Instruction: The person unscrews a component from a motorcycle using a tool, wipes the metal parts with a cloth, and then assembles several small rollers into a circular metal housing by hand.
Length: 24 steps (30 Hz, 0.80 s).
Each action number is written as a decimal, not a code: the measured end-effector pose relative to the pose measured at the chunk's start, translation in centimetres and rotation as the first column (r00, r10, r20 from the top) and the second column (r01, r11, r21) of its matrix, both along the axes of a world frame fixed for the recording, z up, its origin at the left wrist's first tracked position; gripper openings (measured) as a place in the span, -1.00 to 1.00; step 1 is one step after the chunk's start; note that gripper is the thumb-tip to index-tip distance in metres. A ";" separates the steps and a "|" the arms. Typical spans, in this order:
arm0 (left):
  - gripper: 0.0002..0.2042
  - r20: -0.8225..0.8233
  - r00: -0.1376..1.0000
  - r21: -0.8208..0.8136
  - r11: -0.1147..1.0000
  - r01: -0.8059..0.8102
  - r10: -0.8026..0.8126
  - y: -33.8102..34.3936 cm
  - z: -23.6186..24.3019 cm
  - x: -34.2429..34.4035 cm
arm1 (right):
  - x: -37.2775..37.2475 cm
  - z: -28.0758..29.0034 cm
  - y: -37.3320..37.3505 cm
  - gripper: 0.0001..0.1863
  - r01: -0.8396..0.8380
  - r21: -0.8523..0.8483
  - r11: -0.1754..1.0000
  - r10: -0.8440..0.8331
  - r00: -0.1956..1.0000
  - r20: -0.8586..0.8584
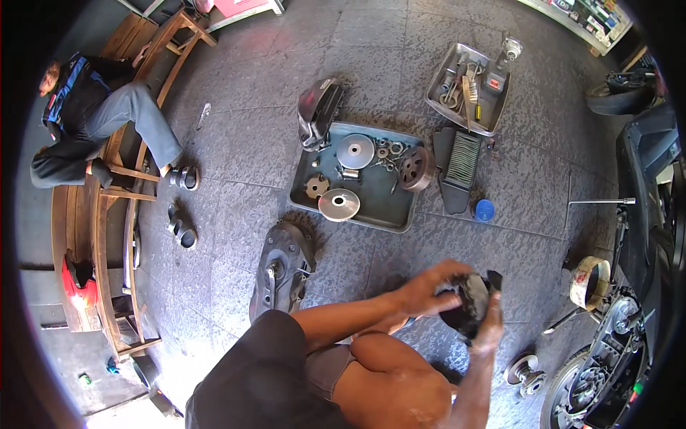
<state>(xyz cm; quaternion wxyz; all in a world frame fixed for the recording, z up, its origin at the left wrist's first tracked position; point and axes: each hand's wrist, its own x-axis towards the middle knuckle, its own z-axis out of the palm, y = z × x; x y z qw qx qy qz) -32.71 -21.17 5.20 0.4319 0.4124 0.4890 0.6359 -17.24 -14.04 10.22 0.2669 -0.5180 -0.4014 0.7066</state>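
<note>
Above the floor near my knees, I hold a black, rounded part [466, 309] with a dusty grey patch on it; its exact kind I cannot make out. My left hand [431, 289] grips its left side, the thumb lying over the near face. Around its right edge wraps my right hand [489, 327], palm partly hidden. Beyond my hands stands a dark tray [379, 207] with metal discs [355, 151], small hardware and a round clutch bell [416, 169]. To the left of my hands lies a grey engine cover [284, 261].
A tool bin [457, 118], an air filter [461, 161] and a blue lid [484, 210] are at the far right. Closer on the right are a pulley part [525, 375], a roll of tape [590, 283] and an opened scooter [614, 357]. A person [107, 118] sits on the left bench.
</note>
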 end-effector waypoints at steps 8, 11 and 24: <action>-0.81 -0.453 0.892 -0.096 0.994 -0.057 0.008 0.2 -2.1 0.9 | 1.5 -2.0 -1.3 -0.66 -0.026 -0.046 0.999 0.026 1.000 0.005; -0.81 -0.524 0.851 0.017 1.000 -0.021 0.027 -1.5 -3.2 0.8 | 2.9 -0.1 -1.1 -0.73 -0.129 0.008 0.992 0.129 0.989 0.074; -0.79 -0.671 0.598 -0.273 0.604 -0.749 0.438 -5.2 -7.6 -11.7 | 11.2 2.2 1.4 -0.59 -0.071 0.062 0.996 0.050 0.957 0.285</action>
